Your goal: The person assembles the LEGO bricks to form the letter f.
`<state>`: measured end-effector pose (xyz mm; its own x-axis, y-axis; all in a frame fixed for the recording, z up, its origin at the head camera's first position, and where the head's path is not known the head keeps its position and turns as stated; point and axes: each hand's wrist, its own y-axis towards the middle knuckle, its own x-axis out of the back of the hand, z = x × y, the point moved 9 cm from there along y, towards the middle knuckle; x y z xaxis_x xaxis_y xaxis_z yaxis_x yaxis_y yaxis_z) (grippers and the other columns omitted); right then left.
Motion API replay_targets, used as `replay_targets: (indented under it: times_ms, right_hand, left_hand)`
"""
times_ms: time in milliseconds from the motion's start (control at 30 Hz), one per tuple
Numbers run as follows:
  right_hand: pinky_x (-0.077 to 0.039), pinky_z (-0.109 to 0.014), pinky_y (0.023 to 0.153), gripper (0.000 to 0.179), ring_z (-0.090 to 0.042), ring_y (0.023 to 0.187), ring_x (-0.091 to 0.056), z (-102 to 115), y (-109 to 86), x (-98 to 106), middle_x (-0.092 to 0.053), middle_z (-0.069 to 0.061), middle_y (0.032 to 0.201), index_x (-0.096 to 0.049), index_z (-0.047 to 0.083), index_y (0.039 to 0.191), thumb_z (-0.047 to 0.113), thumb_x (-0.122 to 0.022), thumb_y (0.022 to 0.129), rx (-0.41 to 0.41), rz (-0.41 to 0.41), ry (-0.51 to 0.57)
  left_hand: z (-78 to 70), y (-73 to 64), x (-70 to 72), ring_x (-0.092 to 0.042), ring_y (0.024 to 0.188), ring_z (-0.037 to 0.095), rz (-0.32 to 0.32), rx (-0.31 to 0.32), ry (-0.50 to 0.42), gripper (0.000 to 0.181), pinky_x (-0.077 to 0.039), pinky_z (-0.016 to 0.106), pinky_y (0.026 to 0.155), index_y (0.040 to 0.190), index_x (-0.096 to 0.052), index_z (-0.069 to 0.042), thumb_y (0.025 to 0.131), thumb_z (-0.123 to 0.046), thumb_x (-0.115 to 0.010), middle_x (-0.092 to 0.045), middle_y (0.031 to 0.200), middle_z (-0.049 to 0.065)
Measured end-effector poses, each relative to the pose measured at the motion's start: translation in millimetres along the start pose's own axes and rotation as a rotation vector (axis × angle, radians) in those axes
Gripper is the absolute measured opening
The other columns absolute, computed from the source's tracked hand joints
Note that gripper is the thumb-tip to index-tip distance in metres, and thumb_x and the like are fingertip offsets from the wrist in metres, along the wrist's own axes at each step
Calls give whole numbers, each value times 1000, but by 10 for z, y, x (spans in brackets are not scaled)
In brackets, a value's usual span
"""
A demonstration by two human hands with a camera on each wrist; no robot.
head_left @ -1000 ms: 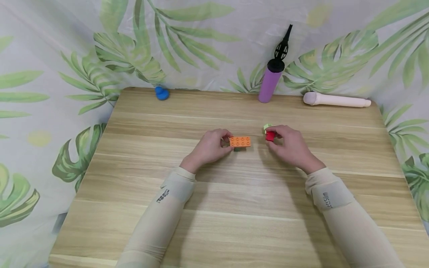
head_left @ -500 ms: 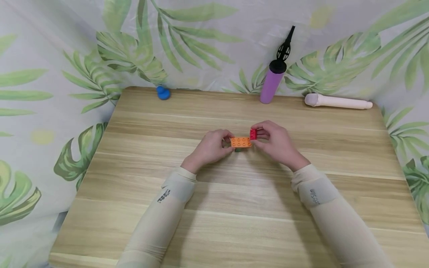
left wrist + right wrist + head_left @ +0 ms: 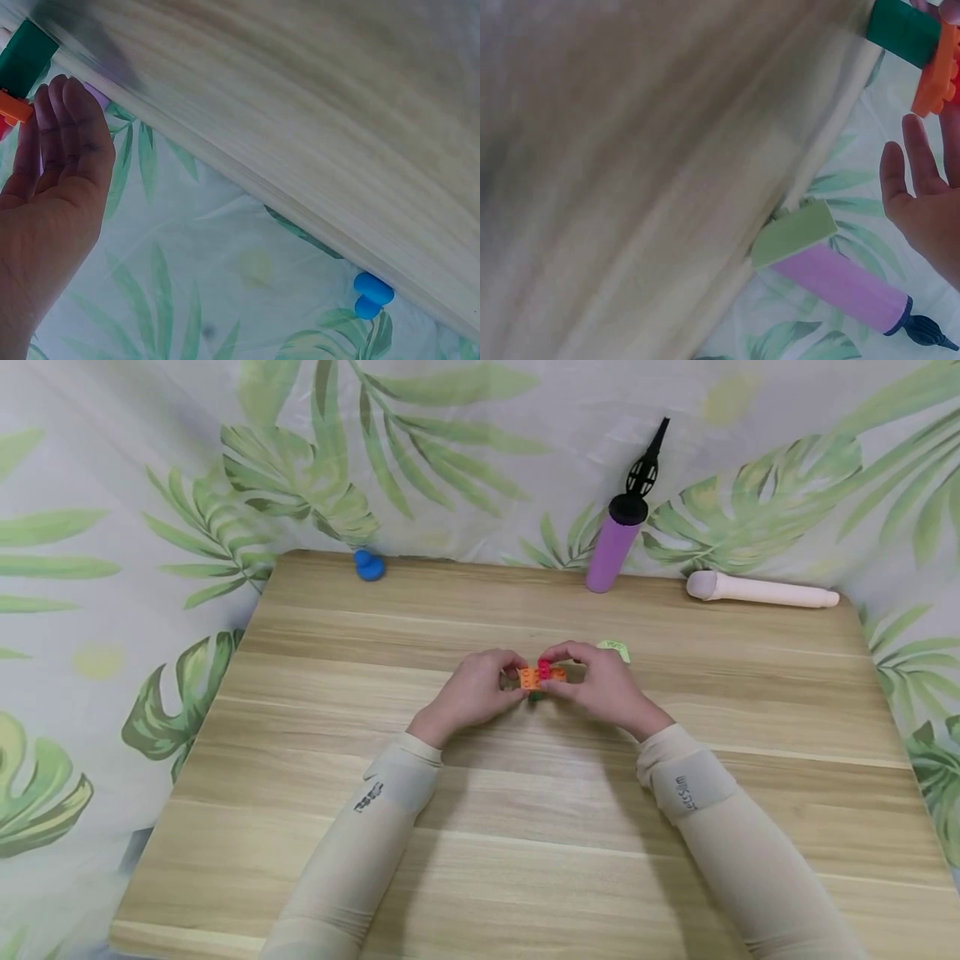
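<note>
Two hands meet: your left hand (image 3: 472, 691) grips the orange brick (image 3: 531, 677), your right hand (image 3: 600, 685) pinches the red brick (image 3: 544, 668) onto it at 12 o'clock; next, press squarely.

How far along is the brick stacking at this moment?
Done: the orange brick sits on a green brick, gripped by the left hand. In hand: the right hand presses the red brick onto the orange one. Left: the light green brick lies loose on the table.
</note>
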<state>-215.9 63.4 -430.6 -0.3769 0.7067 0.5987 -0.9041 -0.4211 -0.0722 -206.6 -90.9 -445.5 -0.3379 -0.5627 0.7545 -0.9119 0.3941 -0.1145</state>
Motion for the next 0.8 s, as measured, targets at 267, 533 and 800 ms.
replay_targets:
  times_ms: [267,533,800]
  right_hand:
    - [-45,-52,114,38,-25,129,-65,-27,21,-51,-75,-4,129,-74,16,127,26,-86,92,12,7,-4]
    - [-46,-51,113,38,-25,128,-65,-37,45,-67,-75,-3,129,-74,17,127,26,-86,92,8,32,-34]
    - [-47,-49,114,38,-27,129,-64,-21,88,-68,-74,-7,130,-75,14,125,26,-86,91,33,38,-71]
  left_hand:
    - [-26,0,5,-67,96,19,-7,-9,2,35,-58,36,86,126,-72,-6,96,-22,-79,-73,112,6]
    - [-16,0,-2,-68,95,21,-5,-3,-2,34,-58,35,84,126,-72,-6,96,-21,-79,-73,112,6]
    - [-15,9,-3,-67,93,21,0,-6,-8,34,-56,34,81,126,-72,-6,96,-21,-79,-72,109,6]
